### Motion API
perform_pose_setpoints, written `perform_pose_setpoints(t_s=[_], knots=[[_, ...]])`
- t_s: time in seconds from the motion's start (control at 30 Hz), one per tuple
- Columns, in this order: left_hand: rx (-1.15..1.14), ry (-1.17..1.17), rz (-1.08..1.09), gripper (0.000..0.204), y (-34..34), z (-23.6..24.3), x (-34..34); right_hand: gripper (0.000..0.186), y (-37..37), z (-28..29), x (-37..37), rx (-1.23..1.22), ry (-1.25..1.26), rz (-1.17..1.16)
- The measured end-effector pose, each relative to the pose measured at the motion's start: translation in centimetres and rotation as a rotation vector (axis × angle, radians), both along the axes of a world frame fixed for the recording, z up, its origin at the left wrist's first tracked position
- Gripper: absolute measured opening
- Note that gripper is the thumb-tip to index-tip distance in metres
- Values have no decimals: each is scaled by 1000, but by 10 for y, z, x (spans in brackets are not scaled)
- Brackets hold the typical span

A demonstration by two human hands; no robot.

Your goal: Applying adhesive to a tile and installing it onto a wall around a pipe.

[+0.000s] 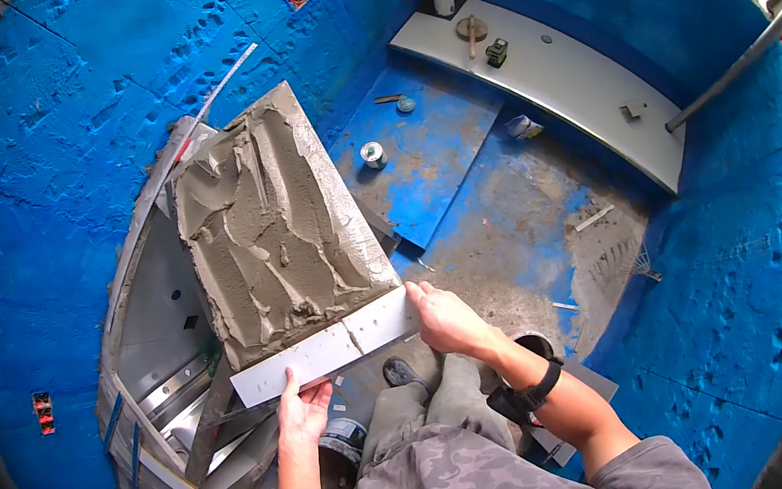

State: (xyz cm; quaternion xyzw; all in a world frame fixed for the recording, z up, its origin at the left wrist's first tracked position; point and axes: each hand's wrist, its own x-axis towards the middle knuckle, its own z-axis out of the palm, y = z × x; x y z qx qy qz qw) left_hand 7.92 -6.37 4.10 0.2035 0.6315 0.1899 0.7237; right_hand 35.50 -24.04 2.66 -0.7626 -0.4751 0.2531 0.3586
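Observation:
A large rectangular tile (339,193) lies tilted before me, its upper face thickly coated with grey mortar (267,228) combed into ridges. Along its near edge runs a white strip (312,356) with a dark crack or joint across it. My left hand (303,414) grips the strip's lower edge, thumb on the white face and fingers curled beneath. At the near right corner my right hand (447,319) clasps the tile's edge; some of its fingers are hidden. What bears the tile's weight underneath cannot be seen.
Left stands a curved tub-like frame (129,284) with metal channels inside. A pale bench slab (582,99) along the far wall carries a trowel-like tool (471,32) and a small green device (497,52). A can (373,154) stands on the floor; buckets (342,439) flank my legs.

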Motion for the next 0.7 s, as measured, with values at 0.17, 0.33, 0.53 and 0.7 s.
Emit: perform_pose_setpoints(t_s=[0.17, 0.33, 0.53, 0.7], knots=[[5, -7, -5, 46, 0, -1, 0, 33, -10, 8, -6, -70, -36, 6], [21, 0, -14, 49, -3, 1, 3, 18, -23, 8, -12, -117, -64, -2], [25, 20, 9, 51, -2, -2, 0, 12, -38, 9, -14, -112, -104, 26], [39, -9, -26, 51, -3, -3, -3, 18, -48, 4, -2, -54, -2, 40]])
